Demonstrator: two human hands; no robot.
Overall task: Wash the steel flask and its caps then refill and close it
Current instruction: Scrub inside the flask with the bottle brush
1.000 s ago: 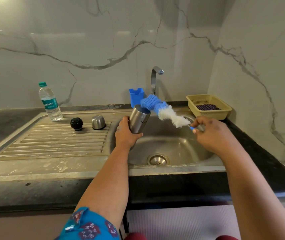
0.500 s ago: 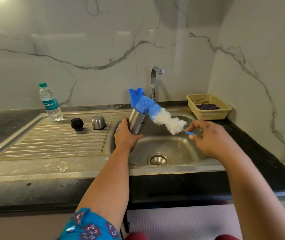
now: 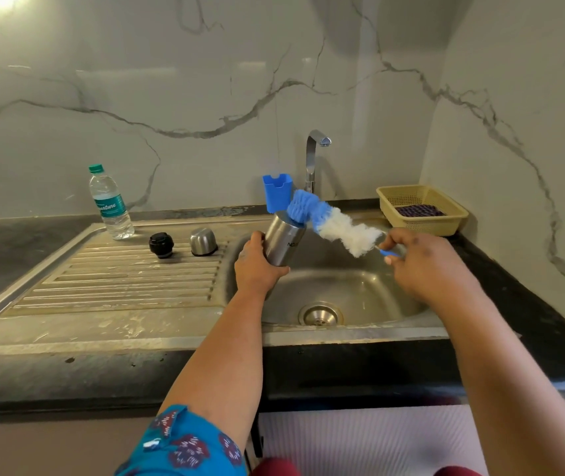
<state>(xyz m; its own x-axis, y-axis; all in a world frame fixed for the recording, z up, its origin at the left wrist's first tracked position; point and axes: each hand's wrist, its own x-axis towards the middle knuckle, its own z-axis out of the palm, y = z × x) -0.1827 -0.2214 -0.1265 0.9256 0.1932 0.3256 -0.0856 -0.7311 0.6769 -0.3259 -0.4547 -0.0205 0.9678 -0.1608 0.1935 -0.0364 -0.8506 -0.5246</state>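
Left hand (image 3: 257, 266) grips flask (image 3: 284, 240), tilted over sink (image 3: 360, 334). Right hand (image 3: 425, 266) pinches brush (image 3: 329, 225) handle. Since a second ago, blue bristle tip has moved to flask mouth: judged start of inside scrub. Black cap (image 3: 161, 244) and steel cap (image 3: 203, 241) left of sink, unwashed by look. Water bottle (image 3: 111, 204) farther left, has water. Yellow basket (image 3: 421, 209) right of sink holds dark cloth.

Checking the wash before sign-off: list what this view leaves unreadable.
- Head view: inside of steel flask, hidden by its wall and the brush.
- Flask base, covered by left hand.
- Brush handle, mostly inside right hand.
- Flask lettering, too small.
- Dark item in yellow basket, unclear.
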